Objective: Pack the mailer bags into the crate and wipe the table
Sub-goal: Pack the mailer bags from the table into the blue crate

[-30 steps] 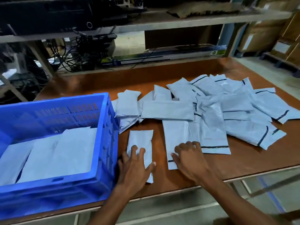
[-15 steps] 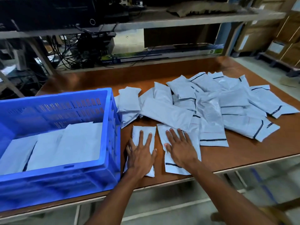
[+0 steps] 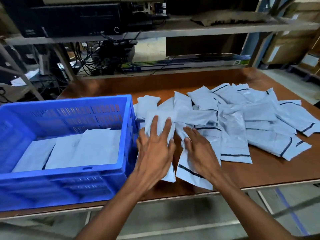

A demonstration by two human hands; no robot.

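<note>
Left hand [image 3: 154,148] down flat, fingers straight and spread, pressing one pale grey-blue mailer bag [image 3: 170,172] near the front edge of the table [image 3: 270,172]; right hand [image 3: 199,151] just at its 3 o'clock, equally uncurled, pressing a second bag [image 3: 188,172] with a dark stripe across its near end. Loose pile [image 3: 259,118] fanning from 12 to 3 o'clock of the hands, crinkled, glossy, many dark-striped, overlapping too thickly for an exact count, easily a dozen or more. One blue crate [image 3: 65,103] at 9 o'clock, three bags [image 3: 97,148] lying flat inside.
</note>
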